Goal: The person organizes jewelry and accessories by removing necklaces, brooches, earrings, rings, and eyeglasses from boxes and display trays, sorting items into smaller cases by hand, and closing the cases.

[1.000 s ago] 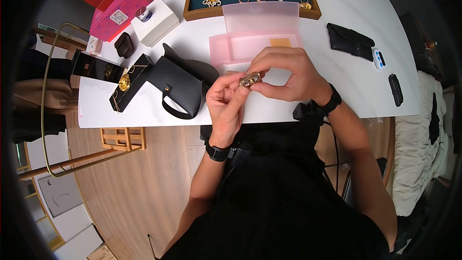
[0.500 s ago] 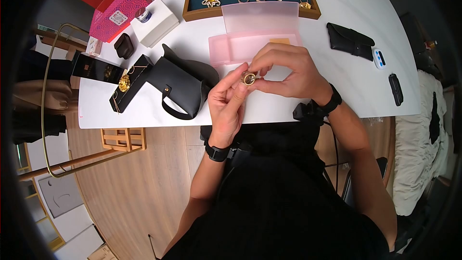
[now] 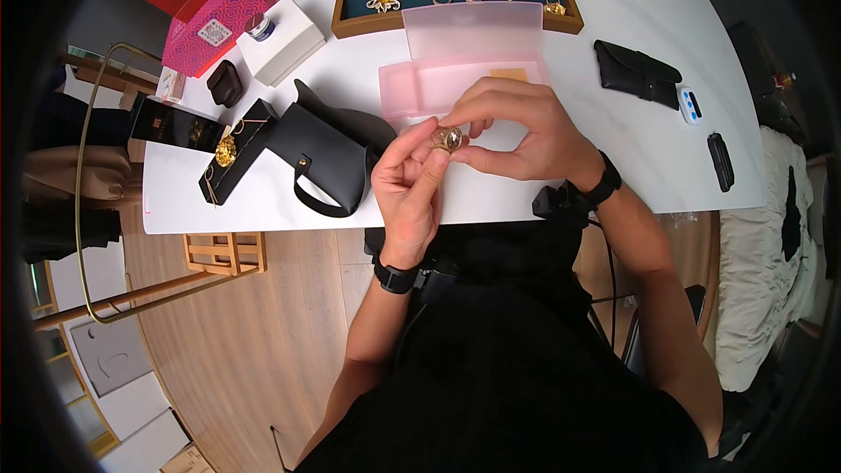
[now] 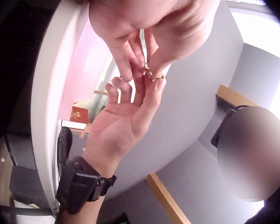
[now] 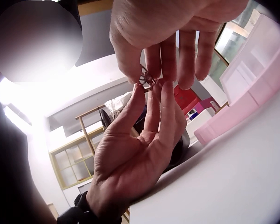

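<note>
A small gold-coloured, ring-like piece [image 3: 447, 138] is held up between both hands over the table's front part. My left hand [image 3: 408, 193] pinches it from below between thumb and fingertips. From the other side my right hand [image 3: 526, 130] has thumb and fingers bent around its edge. The left wrist view shows the shiny piece [image 4: 155, 76] between the fingertips of the left hand [image 4: 154, 23] and right hand [image 4: 119, 123]. Fingertips partly hide the openwork piece [image 5: 147, 78] in the right wrist view, with the right hand [image 5: 163, 28] above the left hand [image 5: 135, 154].
Behind the hands, a pink case [image 3: 400, 92] lies with its lid raised, before a jewellery tray [image 3: 455, 16]. A black bag [image 3: 322, 158] and a long black box [image 3: 238, 153] are at left. At right lie a black pouch [image 3: 635, 73] and small devices [image 3: 690, 106].
The gold piece has been turned between the fingers, showing a round opening half a second ago and a different face now. Both hands have shifted slightly left.
</note>
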Motion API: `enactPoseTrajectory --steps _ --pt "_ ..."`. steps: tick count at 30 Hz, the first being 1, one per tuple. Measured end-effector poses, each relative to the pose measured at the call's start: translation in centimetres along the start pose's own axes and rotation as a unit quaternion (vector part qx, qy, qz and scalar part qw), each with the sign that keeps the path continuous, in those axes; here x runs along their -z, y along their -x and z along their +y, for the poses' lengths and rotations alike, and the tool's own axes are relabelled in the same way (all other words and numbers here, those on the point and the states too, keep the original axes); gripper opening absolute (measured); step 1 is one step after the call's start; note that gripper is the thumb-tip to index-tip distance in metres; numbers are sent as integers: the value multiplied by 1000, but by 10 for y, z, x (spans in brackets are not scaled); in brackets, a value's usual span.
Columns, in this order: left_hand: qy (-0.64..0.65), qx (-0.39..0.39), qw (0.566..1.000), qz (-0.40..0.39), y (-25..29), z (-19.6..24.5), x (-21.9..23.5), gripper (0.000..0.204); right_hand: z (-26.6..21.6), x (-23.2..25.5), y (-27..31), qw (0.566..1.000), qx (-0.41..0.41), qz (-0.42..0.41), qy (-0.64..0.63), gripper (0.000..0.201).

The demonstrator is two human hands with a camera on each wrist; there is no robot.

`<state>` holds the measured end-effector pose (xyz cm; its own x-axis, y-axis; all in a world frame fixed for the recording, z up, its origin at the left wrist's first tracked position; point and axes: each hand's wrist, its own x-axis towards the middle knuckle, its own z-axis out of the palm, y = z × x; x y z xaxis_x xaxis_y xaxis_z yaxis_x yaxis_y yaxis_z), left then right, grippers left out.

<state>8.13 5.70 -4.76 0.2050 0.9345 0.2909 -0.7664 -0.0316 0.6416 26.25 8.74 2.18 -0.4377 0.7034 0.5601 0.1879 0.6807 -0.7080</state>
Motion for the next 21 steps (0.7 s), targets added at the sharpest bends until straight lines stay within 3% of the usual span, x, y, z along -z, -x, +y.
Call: enactPoseTrajectory --steps 2,5,17,20,21 --pt "-94 -57 993 39 1 -4 6 36 0 0 0 1000 -11 -4 -3 26" --pt "-132 -99 985 57 -2 -4 1 39 1 0 0 1000 -6 -7 21 25" --pt "-115 -52 990 70 -1 -3 1 37 1 3 0 999 -15 -34 21 27" --pt "-146 -63 984 83 -2 -3 -5 33 -3 8 -2 1000 4 7 18 34" --pt "-146 -64 984 85 -2 -2 -6 33 -3 10 -2 999 -1 19 -44 37"
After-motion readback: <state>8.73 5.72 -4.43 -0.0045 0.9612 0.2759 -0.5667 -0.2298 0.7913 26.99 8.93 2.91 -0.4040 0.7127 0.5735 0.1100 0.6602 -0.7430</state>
